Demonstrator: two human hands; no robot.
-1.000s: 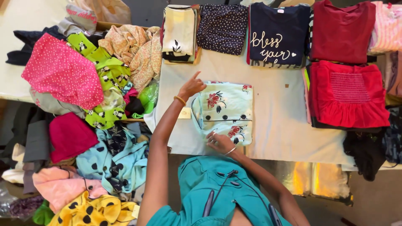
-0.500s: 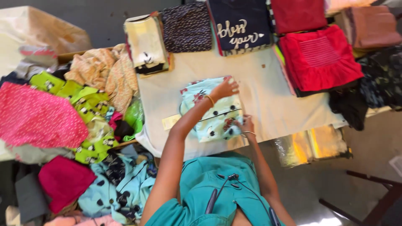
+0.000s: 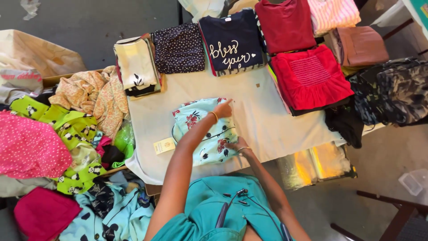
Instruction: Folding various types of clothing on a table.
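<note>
Head view, looking straight down at your work: the light blue floral garment [image 3: 203, 131] lies partly folded on the grey table cloth [image 3: 267, 120], and everything else is best placed from it. Your left hand [image 3: 223, 108] rests at its far edge, fingers stretched out flat and pressing the fabric — not clenched, nothing pinched as far as I can tell. Your right hand [image 3: 234, 145] sits at its near right edge, fingers spread low on the cloth; whether they nip a fold or just hold it down is hard to make out at this angle.

Beyond the garment stand the folded stacks: the cream pile [image 3: 136, 67] to the far left, the dark dotted top [image 3: 178, 48], the navy shirt with white lettering [image 3: 232, 42], and the red smocked top [image 3: 310, 78] to the far right. A small yellow card [image 3: 164, 145] lies just beside the garment's left edge. Well off to its left, the unsorted heap of green panda fabric [image 3: 67, 129] and pink dotted cloth [image 3: 29, 145] spills out.

What could go wrong, in my judgement: the garment sits near the table's front edge, so a sliding press could drag it — and the loose table cloth — off. Lifting one hand early could let the fold spring open.
</note>
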